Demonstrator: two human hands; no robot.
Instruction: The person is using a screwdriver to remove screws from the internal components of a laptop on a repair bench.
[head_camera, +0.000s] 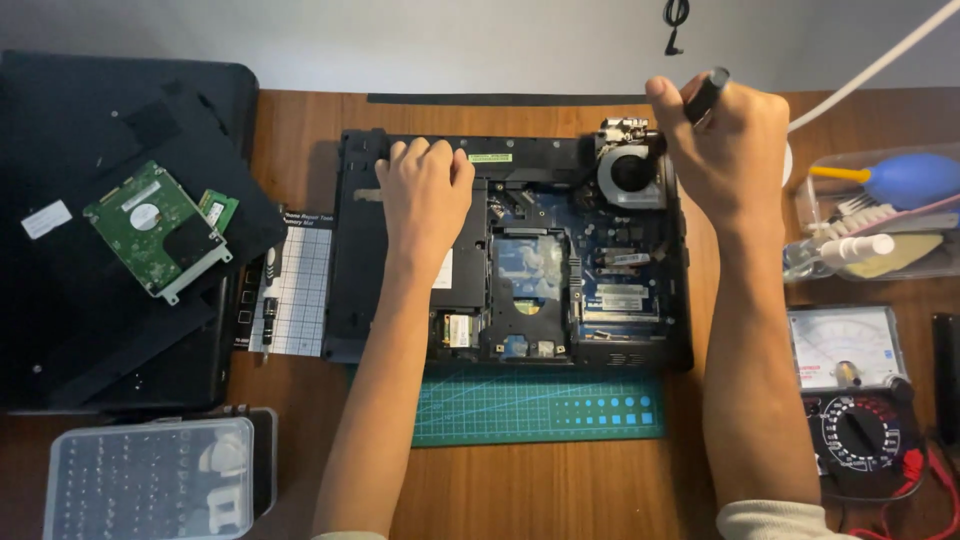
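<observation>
Above laptop (520, 260) fan, screwdriver (706, 93) (in right-hand (725, 150) grip).

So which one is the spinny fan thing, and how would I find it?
Start at the opened laptop base in the middle of the wooden table. Go to its far right corner, just beside the right hand gripping a black screwdriver handle. The cooling fan sits there: a round dark hole in a silvery metal housing, the only circular part among flat blue and black boards.
</observation>
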